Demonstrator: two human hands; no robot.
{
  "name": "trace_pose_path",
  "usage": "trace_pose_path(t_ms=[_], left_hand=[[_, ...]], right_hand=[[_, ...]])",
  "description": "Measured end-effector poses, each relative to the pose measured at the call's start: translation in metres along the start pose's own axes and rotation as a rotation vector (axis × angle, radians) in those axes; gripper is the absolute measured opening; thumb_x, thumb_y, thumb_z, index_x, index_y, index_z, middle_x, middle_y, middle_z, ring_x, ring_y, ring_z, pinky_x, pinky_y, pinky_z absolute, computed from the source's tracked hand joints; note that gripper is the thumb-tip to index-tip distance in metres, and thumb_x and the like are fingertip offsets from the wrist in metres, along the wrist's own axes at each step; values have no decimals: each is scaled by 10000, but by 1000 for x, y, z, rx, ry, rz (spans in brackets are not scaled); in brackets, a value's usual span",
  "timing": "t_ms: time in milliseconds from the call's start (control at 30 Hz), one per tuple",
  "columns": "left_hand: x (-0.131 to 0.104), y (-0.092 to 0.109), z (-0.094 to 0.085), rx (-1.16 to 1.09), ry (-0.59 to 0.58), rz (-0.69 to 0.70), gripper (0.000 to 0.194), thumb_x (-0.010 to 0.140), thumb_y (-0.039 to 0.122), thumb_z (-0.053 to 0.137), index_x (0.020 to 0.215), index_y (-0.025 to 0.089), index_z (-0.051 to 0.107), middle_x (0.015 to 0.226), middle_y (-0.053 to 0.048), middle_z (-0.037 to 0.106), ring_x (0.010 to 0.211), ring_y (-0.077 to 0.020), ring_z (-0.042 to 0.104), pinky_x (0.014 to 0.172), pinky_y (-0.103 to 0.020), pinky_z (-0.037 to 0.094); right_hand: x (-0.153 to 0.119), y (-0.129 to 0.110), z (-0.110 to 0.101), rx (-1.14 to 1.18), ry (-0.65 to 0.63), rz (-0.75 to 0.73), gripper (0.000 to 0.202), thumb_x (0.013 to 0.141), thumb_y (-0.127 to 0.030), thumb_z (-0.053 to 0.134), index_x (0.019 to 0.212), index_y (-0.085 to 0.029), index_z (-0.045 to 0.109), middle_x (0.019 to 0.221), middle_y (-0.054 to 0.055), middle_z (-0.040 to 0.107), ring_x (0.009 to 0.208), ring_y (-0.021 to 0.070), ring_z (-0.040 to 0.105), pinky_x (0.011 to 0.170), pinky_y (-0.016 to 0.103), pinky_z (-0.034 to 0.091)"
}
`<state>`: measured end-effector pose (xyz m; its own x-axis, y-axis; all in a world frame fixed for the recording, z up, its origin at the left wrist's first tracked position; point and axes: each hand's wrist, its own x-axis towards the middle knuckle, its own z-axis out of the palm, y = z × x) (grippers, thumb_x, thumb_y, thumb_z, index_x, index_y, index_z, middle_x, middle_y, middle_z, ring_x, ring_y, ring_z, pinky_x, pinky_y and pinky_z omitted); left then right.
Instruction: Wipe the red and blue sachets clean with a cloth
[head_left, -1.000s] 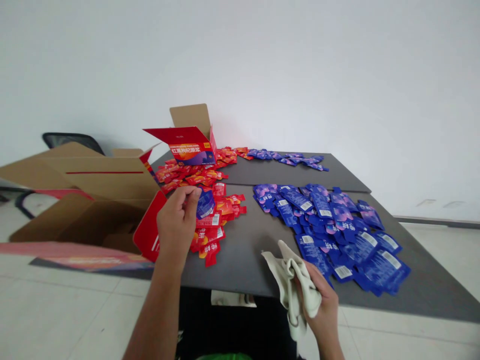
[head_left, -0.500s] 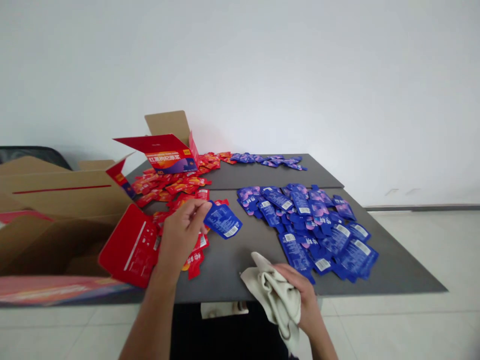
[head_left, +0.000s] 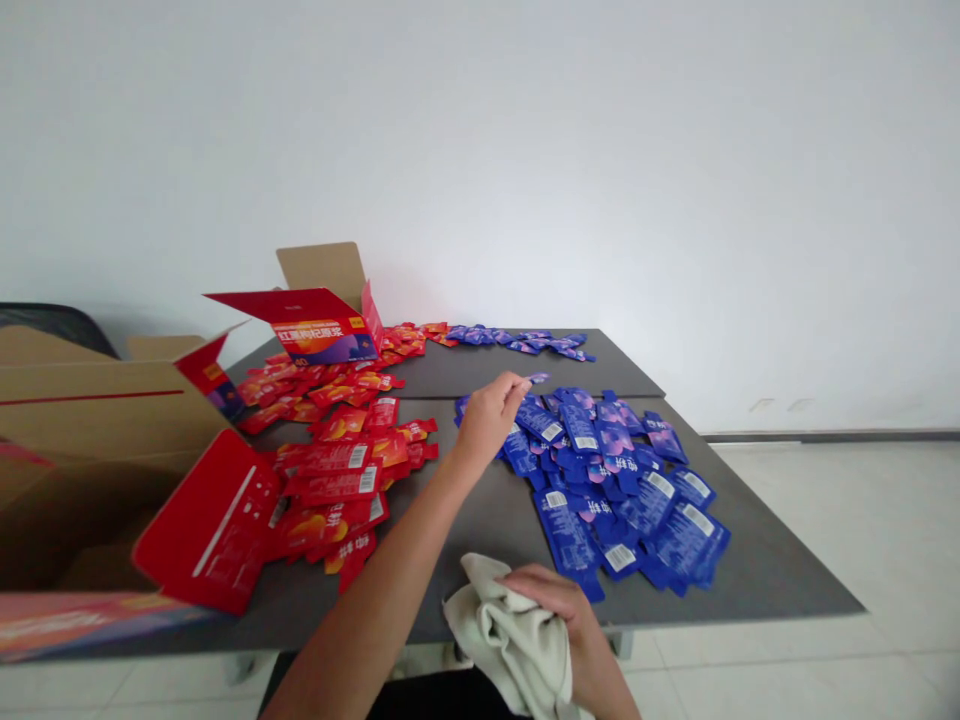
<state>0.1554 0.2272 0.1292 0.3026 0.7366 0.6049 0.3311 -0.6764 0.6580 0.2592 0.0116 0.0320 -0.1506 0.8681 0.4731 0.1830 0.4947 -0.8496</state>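
Observation:
My left hand (head_left: 491, 412) reaches out over the far left edge of the pile of blue pouches (head_left: 600, 450). Its fingers pinch a blue pouch (head_left: 539, 378), seen almost edge-on. Low at the table's front edge, my right hand (head_left: 562, 605) is closed around a crumpled pale cloth (head_left: 510, 635). The blue pile lies to the right of both hands, many pouches showing white barcode labels. Left of my forearm is a heap of red pouches (head_left: 337, 460), partly covered by the arm.
An open red carton (head_left: 322, 330) stands at the back left, flaps raised. Nearer, a large open cardboard box (head_left: 97, 410) has a red flap (head_left: 214, 530) over the table. A row of blue pouches (head_left: 525, 340) lies along the far part of the dark table (head_left: 772, 580).
My left hand has carried the blue pouch from beside the red heap, right and away, to the blue pile. The right hand keeps the cloth. The view has shifted slightly.

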Motion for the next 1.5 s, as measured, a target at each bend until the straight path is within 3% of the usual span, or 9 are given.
trace_pose_path(t_ms=[167, 333, 567, 800, 900, 1033, 1233, 1367, 1500], left_hand=[[-42, -28, 39, 37, -266, 107, 155, 1018, 261, 611, 1032, 198, 752, 1145, -78, 797, 1029, -217, 762, 915, -296, 565], [-54, -36, 44, 65, -318, 147, 161, 1019, 248, 619, 1059, 198, 767, 1282, -102, 752, 1163, -242, 721, 1042, -378, 530], [-58, -35, 43, 53, -236, 171, 147, 912, 210, 771, 1057, 233, 778, 1197, -62, 787, 1110, -233, 730, 1070, -412, 505], [-61, -32, 28, -18, 2, 94, 105, 957, 326, 721, 990, 231, 751, 999, -33, 798, 960, -200, 721, 932, -334, 514], [-60, -24, 17, -42, 120, 39, 220, 1000, 371, 643, 860, 209, 691, 810, -8, 721, 766, -154, 656, 772, -277, 484], [-62, -14, 8, -77, 219, 4, 391, 1019, 394, 587, 684, 203, 523, 622, 41, 516, 588, -111, 488, 609, -254, 370], [-66, -4, 4, -118, 244, 9, 524, 1017, 402, 562, 586, 205, 339, 548, 64, 332, 524, -92, 356, 549, -270, 273], [-77, 8, -2, -123, 232, 2, 520, 1024, 395, 535, 587, 207, 325, 543, 64, 326, 513, -89, 346, 536, -270, 265], [-82, 19, -11, -91, 192, -14, 524, 1025, 396, 513, 579, 207, 314, 535, 61, 334, 506, -89, 354, 529, -274, 258]], right_hand=[[-2, 6, 1, 33, 3, -21, 341, 898, -334, 787, 1236, -366, 764, 1010, 49, 799, 887, 224, 761, 767, 311, 585], [-3, 6, 1, 52, -9, -16, 375, 901, -321, 791, 1267, -386, 748, 1041, 43, 804, 915, 214, 759, 790, 303, 575], [-2, 11, 0, 33, -16, 2, 319, 910, -394, 788, 1209, -284, 794, 996, 88, 800, 882, 216, 767, 767, 279, 592], [-9, 29, -4, -37, -37, 106, 324, 956, -505, 699, 1189, -310, 814, 1033, 92, 810, 960, 252, 782, 882, 317, 619], [-10, 32, -4, -42, -25, 100, 317, 970, -508, 676, 1192, -327, 812, 1031, 90, 810, 958, 243, 784, 872, 293, 613], [-9, 32, -5, -48, -46, 50, 340, 932, -470, 731, 1230, -320, 793, 1040, 98, 800, 953, 255, 782, 835, 289, 613], [-3, 30, -7, -36, -70, -57, 427, 913, -502, 740, 1288, -301, 759, 1032, 113, 800, 919, 259, 785, 795, 285, 621], [2, 33, -12, -51, -117, -116, 401, 953, -546, 675, 1267, -315, 771, 960, 106, 813, 840, 236, 801, 738, 252, 625], [2, 45, -21, -50, -205, -88, 377, 978, -479, 658, 1297, -305, 759, 1044, 135, 812, 938, 274, 804, 796, 283, 634]])
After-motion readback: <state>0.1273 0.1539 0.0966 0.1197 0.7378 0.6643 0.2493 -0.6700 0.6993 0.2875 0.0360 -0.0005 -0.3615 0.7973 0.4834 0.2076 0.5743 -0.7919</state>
